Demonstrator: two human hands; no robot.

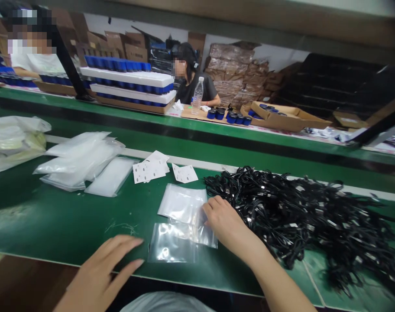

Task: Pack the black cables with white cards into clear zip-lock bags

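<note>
My right hand [221, 219] is on the right side of a loose pile of clear plastic bags [181, 203]. Its fingers are curled together at a bag's edge, and the fingertips are partly hidden. One clear bag [171, 249] lies nearest me, overlapping the others. Left of it, my left hand [108, 268] hovers by the table's front edge, thumb and fingers apart, holding nothing. A large heap of black cables [282, 212] with metal plugs spreads just beyond and right of my right hand. White printed cards [150, 168] lie behind the bags.
Packs of plastic bags [83, 160] are piled on the left of the green table [70, 221]. Across from me sit two people, near trays of blue items [132, 82], a bottle [197, 96] and an open carton [291, 119]. A shelf edge [249, 21] runs overhead.
</note>
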